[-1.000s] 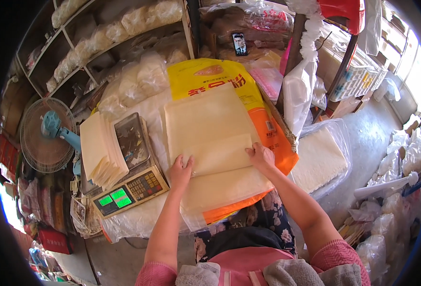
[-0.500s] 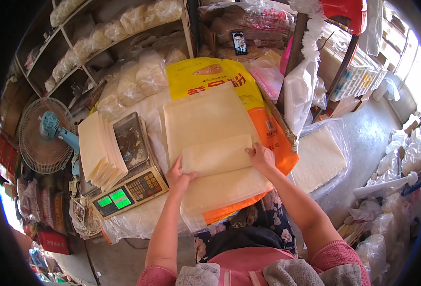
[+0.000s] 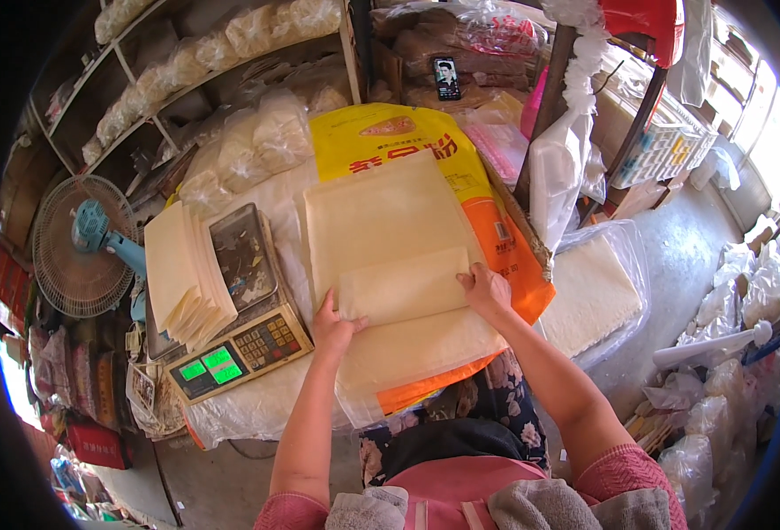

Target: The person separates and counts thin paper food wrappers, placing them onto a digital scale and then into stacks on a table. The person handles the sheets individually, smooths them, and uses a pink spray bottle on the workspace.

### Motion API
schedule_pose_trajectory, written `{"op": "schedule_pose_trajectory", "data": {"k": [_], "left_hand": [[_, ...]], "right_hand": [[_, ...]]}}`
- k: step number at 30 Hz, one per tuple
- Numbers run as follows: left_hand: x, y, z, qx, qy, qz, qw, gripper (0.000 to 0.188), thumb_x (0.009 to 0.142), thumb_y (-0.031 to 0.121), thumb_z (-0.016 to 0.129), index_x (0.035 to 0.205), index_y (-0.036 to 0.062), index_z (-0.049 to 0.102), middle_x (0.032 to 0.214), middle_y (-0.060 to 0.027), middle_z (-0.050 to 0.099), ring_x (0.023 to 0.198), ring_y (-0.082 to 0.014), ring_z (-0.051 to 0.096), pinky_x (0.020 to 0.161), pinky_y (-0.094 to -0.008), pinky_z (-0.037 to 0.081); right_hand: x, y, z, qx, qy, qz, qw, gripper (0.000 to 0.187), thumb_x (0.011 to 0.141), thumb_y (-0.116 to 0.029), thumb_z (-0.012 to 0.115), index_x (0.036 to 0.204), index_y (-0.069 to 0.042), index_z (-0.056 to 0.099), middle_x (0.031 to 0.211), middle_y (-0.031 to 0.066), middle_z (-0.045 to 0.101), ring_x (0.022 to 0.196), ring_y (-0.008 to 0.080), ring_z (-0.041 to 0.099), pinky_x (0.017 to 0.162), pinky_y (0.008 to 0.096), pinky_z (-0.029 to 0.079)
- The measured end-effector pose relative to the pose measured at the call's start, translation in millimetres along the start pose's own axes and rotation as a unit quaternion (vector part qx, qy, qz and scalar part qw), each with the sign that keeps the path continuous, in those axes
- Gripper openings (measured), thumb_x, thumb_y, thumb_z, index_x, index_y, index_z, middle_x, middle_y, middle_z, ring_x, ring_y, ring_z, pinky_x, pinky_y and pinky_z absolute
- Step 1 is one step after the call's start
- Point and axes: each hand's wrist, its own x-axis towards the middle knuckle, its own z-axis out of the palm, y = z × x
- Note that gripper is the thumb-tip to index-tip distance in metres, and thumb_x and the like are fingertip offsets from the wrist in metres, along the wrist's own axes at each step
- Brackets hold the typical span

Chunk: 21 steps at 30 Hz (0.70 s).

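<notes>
In front of me lies a stack of thin, cream-coloured sheets (image 3: 385, 212), spread over a yellow and orange printed sack (image 3: 513, 234). A folded cream sheet (image 3: 403, 284) rests across the stack's nearer half. My left hand (image 3: 334, 325) grips its left end, thumb along the near fold. At the opposite end my right hand (image 3: 485, 290) pinches the edge between thumb and bent fingers. To the left, a bundle of folded cream sheets (image 3: 185, 274) leans in layers on a digital scale (image 3: 271, 343) with a lit green display.
A fan (image 3: 85, 247) stands left of the scale. Bagged cream goods (image 3: 253, 146) sit behind it, with loaded shelves beyond. A phone (image 3: 445, 78) is propped at the back. Right of the table, a plastic-wrapped pale slab (image 3: 588, 296) lies near a post (image 3: 549, 115).
</notes>
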Motion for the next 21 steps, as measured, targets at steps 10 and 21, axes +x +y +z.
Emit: {"op": "schedule_pose_trajectory", "data": {"k": [10, 21], "left_hand": [[-6, 16, 10, 0.371, 0.081, 0.124, 0.917, 0.094, 0.072, 0.028, 0.080, 0.150, 0.0070, 0.032, 0.145, -0.0219, 0.046, 0.138, -0.0366, 0.039, 0.112, -0.0454, 0.033], [8, 5, 46, 0.527, 0.060, 0.255, 0.809, 0.058, 0.097, 0.045, 0.052, 0.144, 0.0104, 0.045, 0.154, -0.0155, 0.037, 0.144, -0.0314, 0.031, 0.115, -0.0573, 0.022]], "right_hand": [[1, 3, 3, -0.006, 0.003, -0.011, 1.000, 0.035, 0.090, -0.041, 0.062, 0.092, -0.006, 0.060, 0.087, 0.0201, 0.067, 0.090, 0.0409, 0.063, 0.077, 0.0510, 0.047], [2, -16, -21, 0.000, -0.083, 0.029, 0.996, 0.036, 0.090, -0.036, 0.063, 0.109, -0.006, 0.059, 0.104, 0.0214, 0.066, 0.100, 0.0400, 0.062, 0.083, 0.0484, 0.049]]}}
